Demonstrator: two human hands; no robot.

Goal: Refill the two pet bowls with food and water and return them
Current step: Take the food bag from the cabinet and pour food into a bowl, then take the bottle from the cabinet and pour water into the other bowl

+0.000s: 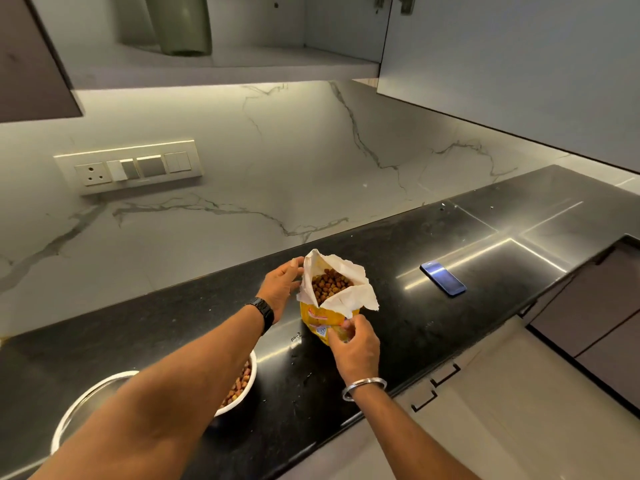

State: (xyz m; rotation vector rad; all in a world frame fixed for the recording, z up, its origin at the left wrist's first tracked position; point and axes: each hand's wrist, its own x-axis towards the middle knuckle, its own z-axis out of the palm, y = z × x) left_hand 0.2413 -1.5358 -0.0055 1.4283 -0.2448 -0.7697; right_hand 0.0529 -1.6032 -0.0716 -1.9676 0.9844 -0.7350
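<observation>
The pet food bag [327, 318], yellow outside and white inside, is standing upright on the black countertop [433, 327] with its torn top spread wide, showing brown kibble [330, 285] inside. The left hand [282, 289] is resting against the bag's far-left flap, thumb and fingers closed lightly on the white edge. The right hand [353, 346] is pinching the bag's near side, fingertips curled in on the yellow front just under the folded-over white flap. A black watch [262, 311] is sitting on the left wrist and a silver bangle [363, 388] is circling the right wrist.

Nearer the camera and to the left of the bag, a steel bowl holding kibble [242, 379] is sitting on the counter, mostly hidden under the left forearm. Just beside it, further left, a second steel bowl [86, 400] is showing only part of its rim; its contents cannot be made out. To the right of the bag, well apart from it, a dark blue phone [443, 278] is lying flat on the counter. Behind the bag, the marble backsplash [277, 174] is rising, with a switch panel [130, 168] up to the left.
</observation>
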